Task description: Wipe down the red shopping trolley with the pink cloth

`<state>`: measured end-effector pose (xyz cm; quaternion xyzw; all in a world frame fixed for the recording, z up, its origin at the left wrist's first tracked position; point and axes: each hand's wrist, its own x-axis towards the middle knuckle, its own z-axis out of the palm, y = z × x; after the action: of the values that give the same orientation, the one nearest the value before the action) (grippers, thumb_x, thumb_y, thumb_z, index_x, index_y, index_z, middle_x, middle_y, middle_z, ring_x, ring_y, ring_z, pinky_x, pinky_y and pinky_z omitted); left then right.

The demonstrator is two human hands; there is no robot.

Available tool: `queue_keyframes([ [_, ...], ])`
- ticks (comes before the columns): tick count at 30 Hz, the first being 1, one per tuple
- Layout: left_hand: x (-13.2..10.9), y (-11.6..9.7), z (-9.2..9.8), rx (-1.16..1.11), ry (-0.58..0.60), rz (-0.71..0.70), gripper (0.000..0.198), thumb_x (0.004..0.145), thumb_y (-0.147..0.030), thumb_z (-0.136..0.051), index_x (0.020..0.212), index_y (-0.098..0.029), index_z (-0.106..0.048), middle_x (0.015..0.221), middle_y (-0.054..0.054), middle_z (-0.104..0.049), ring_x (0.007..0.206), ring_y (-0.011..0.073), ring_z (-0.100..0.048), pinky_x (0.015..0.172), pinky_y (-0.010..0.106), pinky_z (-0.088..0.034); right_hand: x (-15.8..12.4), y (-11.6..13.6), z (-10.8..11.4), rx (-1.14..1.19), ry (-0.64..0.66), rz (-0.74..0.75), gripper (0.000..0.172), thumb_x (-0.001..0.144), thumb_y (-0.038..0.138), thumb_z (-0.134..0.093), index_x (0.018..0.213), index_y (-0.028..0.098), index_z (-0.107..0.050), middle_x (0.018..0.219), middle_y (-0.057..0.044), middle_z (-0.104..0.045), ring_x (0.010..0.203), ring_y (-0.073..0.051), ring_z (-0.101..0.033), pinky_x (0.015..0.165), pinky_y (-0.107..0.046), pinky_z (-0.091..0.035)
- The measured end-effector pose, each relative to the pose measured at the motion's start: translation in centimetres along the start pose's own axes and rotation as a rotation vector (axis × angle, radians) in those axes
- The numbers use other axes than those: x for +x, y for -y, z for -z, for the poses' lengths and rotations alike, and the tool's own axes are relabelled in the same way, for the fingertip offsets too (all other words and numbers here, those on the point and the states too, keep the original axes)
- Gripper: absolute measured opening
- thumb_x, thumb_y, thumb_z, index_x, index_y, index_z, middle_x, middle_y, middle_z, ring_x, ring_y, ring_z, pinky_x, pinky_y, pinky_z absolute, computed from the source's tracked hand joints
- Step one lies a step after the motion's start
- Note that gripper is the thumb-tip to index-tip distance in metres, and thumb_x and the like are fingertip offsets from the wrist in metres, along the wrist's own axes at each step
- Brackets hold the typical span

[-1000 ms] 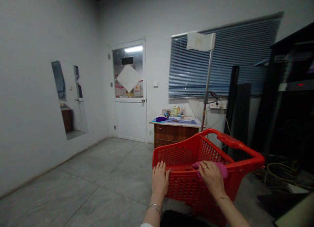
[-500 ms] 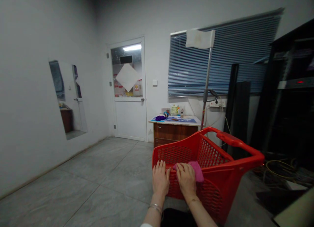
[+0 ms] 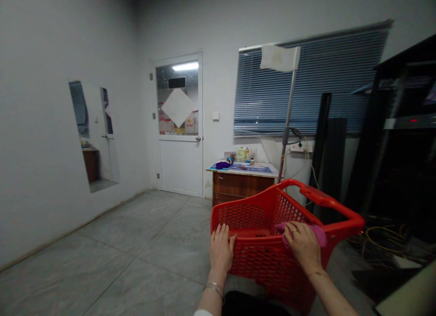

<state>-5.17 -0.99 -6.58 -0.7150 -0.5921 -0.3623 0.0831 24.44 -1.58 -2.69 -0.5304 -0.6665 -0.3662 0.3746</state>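
A red plastic shopping cart [image 3: 264, 263] with perforated sides and a thick push handle stands in front of me. My left hand [image 3: 220, 251] holds its near rim toward the left corner, fingers hooked over the edge and thumb on my side. Farther right along that rim, my right hand [image 3: 304, 247] is closed around a pink cloth [image 3: 319, 235]. The cloth lies against the rim and bunches out on both sides of the fingers. Inside the basket, the visible part of the red floor shows some dark slots.
Behind the cart stands a brown wooden cabinet [image 3: 243, 184] with bottles and a purple cloth [image 3: 223, 165] on top. A pole with a white flag [image 3: 279, 57] rises beside it. Cables [image 3: 383, 238] and dark equipment lie right. A white door [image 3: 180, 163] and wall mirror [image 3: 97, 143] are left.
My right hand has slid the pink cloth to the right along the near rim, away from my left hand. The left hand stays at its place on the rim.
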Motion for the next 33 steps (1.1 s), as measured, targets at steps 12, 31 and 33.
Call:
queue_keyframes([
  [12,-0.2,0.0,-1.1,0.057,-0.045,-0.002,0.043,0.1,-0.033,-0.038,0.136,-0.014,-0.053,0.141,0.009,-0.054,0.136,0.0258,-0.043,0.113,0.047,-0.035,-0.4,13.6,-3.0,0.101,-0.053,-0.103,0.02,0.093,0.028,-0.051,0.099,0.023,-0.069,0.099,-0.007,-0.066,0.097,-0.021,-0.051,0.093,-0.038,-0.038],
  [31,0.2,0.5,-0.5,0.002,-0.008,0.02,0.042,0.1,-0.034,-0.039,0.136,-0.018,-0.054,0.141,0.007,-0.055,0.135,0.025,-0.044,0.113,0.048,-0.034,0.7,1.2,0.0,-0.072,-0.078,-0.093,0.021,0.09,0.029,-0.051,0.084,0.019,-0.069,0.09,-0.007,-0.066,0.086,-0.019,-0.052,0.084,-0.034,-0.037],
  [33,0.1,0.2,-0.7,0.008,-0.02,0.028,0.043,0.099,-0.035,-0.039,0.135,-0.019,-0.054,0.141,0.007,-0.055,0.135,0.0252,-0.043,0.114,0.048,-0.034,0.5,3.9,-0.6,-0.051,-0.069,-0.113,0.021,0.091,0.029,-0.05,0.084,0.02,-0.068,0.089,-0.007,-0.065,0.086,-0.019,-0.052,0.084,-0.034,-0.037],
])
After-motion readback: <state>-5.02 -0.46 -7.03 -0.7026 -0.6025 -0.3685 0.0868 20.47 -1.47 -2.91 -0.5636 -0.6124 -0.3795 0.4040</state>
